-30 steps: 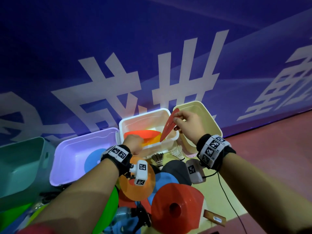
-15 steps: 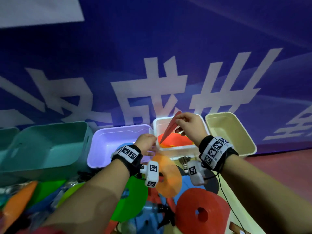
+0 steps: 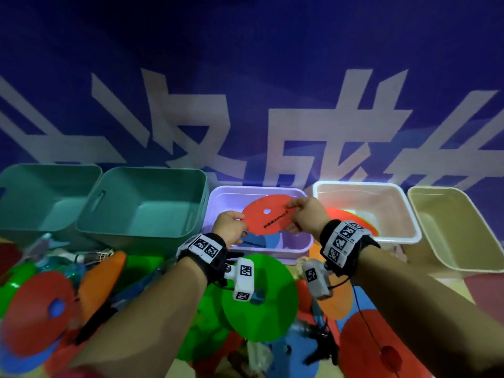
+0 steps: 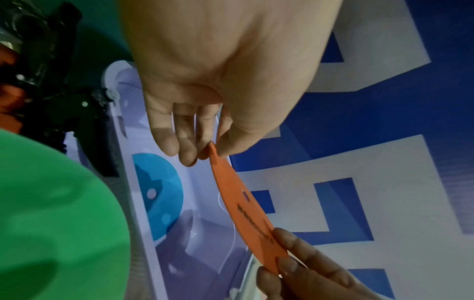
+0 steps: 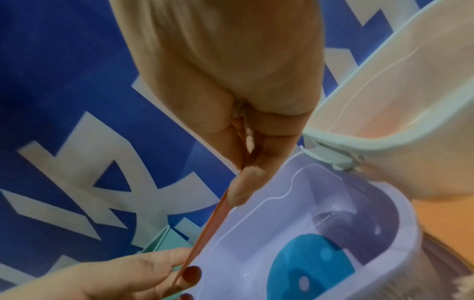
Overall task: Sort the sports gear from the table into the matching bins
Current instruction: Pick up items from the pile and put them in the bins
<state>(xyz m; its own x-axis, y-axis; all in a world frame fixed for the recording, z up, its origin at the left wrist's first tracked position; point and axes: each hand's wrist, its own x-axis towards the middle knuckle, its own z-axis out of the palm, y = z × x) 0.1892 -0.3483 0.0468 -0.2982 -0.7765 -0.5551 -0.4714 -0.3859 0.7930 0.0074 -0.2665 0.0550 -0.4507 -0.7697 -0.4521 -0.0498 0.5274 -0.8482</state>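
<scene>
A thin red disc (image 3: 268, 218) with a small centre hole and black print hangs over the lilac bin (image 3: 300, 248). My left hand (image 3: 229, 227) pinches its left edge and my right hand (image 3: 305, 214) pinches its right edge. In the left wrist view the red disc (image 4: 246, 205) shows edge-on between both hands. In the right wrist view the red disc (image 5: 212, 219) is a thin line. A blue disc (image 4: 159, 194) lies in the lilac bin. The white bin (image 3: 409, 236) to the right holds red and yellow discs (image 3: 351, 218).
Two teal bins (image 3: 141, 203) stand at the left and a cream bin (image 3: 458, 227) at the far right. Green (image 3: 259, 296), red (image 3: 35, 306), orange (image 3: 332, 301) and blue discs lie piled on the table below my arms. A blue banner wall rises behind the bins.
The red disc has moved left from the white bin to above the lilac bin and turned flat toward me. My left hand rose and took its left edge.
</scene>
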